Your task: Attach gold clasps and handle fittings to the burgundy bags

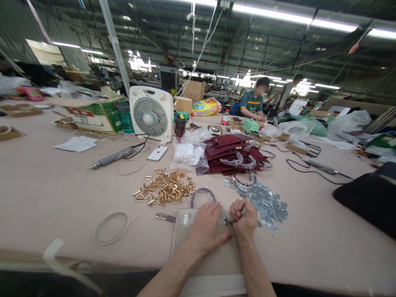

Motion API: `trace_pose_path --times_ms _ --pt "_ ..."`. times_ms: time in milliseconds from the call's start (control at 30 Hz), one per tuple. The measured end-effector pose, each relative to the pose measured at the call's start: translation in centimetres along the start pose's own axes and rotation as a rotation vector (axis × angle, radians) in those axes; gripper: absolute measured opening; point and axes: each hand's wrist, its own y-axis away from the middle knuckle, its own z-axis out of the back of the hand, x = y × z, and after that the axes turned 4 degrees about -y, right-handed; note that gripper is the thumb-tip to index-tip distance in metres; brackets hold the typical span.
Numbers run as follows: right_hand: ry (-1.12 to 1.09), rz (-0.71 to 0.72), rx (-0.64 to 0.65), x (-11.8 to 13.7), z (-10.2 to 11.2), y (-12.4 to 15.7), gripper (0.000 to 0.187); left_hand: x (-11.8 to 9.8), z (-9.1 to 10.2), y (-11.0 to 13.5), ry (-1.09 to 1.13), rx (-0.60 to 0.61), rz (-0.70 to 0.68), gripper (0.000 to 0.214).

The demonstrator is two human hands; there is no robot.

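My left hand (206, 226) lies flat with fingers together on a beige bag panel (182, 235) at the table's front edge. Beside it, my right hand (244, 218) is curled in a fist, pinching a small metal fitting (228, 222) at the panel's top edge. A strap with a gold end (162, 216) sticks out to the left of the panel, and a wrapped handle loop (202, 193) arches just behind it. A heap of gold metal fittings (165, 189) lies behind left, and a heap of silver metal plates (262, 200) behind right.
A stack of dark red bag panels (232, 156) sits mid-table with plastic bags (188, 153), a white phone (157, 153), an electric screwdriver (113, 157) and a white fan (151, 113). A cord loop (111, 227) lies left; a black bag (369, 196) right. A person works far across.
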Motion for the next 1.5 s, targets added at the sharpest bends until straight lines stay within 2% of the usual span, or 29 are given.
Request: trace_pose_path --times_ms 67,200,333,500,633,767,933,1167,1367,1500 --pt "-0.023 -0.011 -0.015 0.3 -0.1 0.0 0.040 0.8 1.1 0.8 -0.005 0.000 -0.019 0.078" --pt "-0.043 -0.026 -0.003 0.2 -0.4 0.0 0.039 1.8 3.5 2.3 -0.057 -0.009 -0.008 0.053" --pt "0.013 -0.058 -0.041 0.3 -0.8 -0.2 0.038 2.1 4.3 3.0 -0.096 -0.020 0.017 0.041" --pt "0.115 -0.095 -0.106 2.3 -2.5 -0.6 0.037 3.4 4.4 3.6 0.004 -0.047 0.019 0.038" --pt "0.034 -0.078 -0.004 3.0 -4.9 0.9 0.037 4.2 4.1 4.2 0.065 -0.082 -0.008 0.026" --pt "0.000 -0.033 0.091 1.6 -6.6 3.2 0.041 4.1 3.7 4.2 0.055 -0.115 0.018 0.020" --pt "-0.026 0.020 0.112 -0.4 -6.6 4.7 0.042 3.7 3.7 3.7 0.073 -0.137 0.087 0.019" --pt "-0.007 0.096 0.095 -1.4 -6.2 4.8 0.040 3.6 3.5 3.2 0.091 -0.114 0.145 0.022" --pt "0.116 0.157 0.112 -1.9 -6.5 5.2 0.040 3.7 3.5 3.2 0.087 -0.112 0.142 0.017" --pt "0.228 0.142 0.132 -2.2 -6.8 4.7 0.042 3.7 3.6 3.0 0.080 -0.089 0.145 0.016"
